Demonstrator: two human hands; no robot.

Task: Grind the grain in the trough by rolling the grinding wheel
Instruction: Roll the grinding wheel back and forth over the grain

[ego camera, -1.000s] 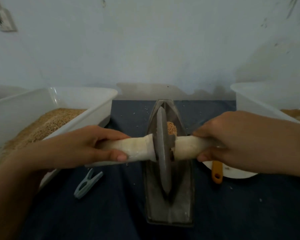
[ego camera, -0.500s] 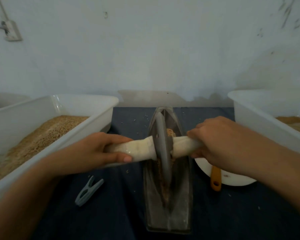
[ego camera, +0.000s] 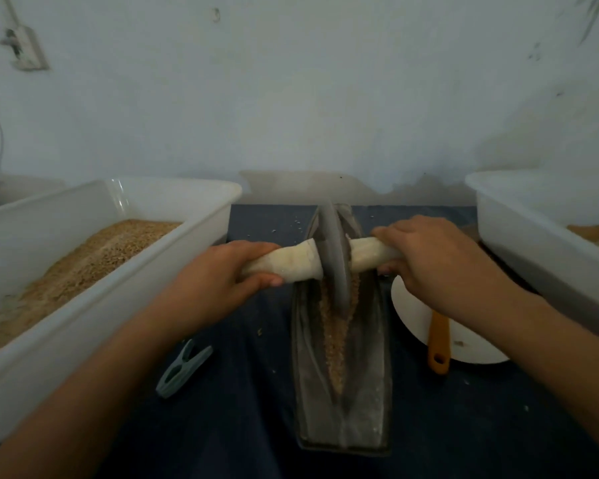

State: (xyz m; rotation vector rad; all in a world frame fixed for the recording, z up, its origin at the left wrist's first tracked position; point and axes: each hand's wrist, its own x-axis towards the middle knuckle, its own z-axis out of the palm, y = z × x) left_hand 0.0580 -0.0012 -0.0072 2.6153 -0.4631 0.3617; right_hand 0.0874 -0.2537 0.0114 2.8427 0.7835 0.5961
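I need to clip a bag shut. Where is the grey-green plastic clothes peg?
In the head view, the grey-green plastic clothes peg lies on the dark blue cloth, left of the long metal trough and beside the white grain tub.

Over the last second the grinding wheel [ego camera: 334,257] has rolled away from the person, from about the middle of the trough [ego camera: 343,357] up to its far end. Both hands, the left hand [ego camera: 218,281] and the right hand [ego camera: 429,261], have travelled forward with the pale handle [ego camera: 291,262] (arms now more outstretched). Behind the wheel, a strip of grain [ego camera: 338,326] now lies uncovered along the groove.
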